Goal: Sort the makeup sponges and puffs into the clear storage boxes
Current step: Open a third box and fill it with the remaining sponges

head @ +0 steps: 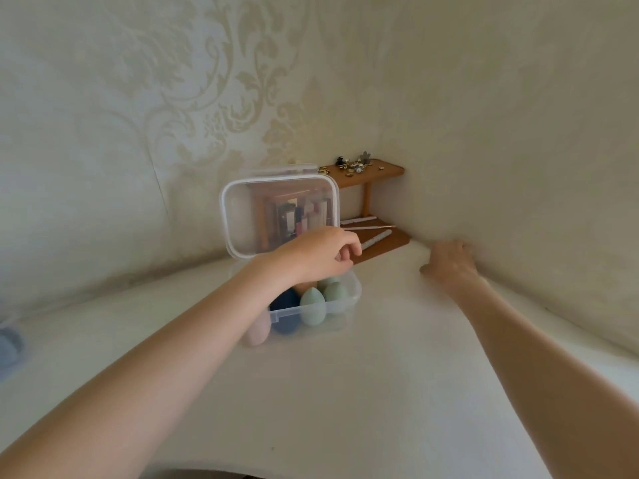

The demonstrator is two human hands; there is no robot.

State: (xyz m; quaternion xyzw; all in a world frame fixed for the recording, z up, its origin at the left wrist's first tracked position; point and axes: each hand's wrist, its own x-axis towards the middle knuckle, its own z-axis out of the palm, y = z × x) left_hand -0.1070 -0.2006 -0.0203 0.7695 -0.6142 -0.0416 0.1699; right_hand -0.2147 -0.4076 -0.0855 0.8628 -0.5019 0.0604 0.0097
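Observation:
A clear storage box (pixel 347 303) stands on the white table, its lid (pixel 262 216) raised upright behind it. Inside are two pale green egg-shaped sponges (pixel 313 307), a dark blue sponge (pixel 285 300) and a pink sponge (pixel 257 329) at the front left corner. My left hand (pixel 318 257) reaches over the box with curled fingers and holds the lid at its lower right edge. It hides part of the box's inside. My right hand (pixel 449 262) lies flat on the table to the right, close to the wall, holding nothing.
A small wooden two-level shelf (pixel 368 174) stands in the corner behind the box, with small trinkets on top and thin brushes (pixel 370 227) on its lower board. A blurred blue object (pixel 8 344) sits at the far left table edge. Wallpapered walls close in behind and to the right.

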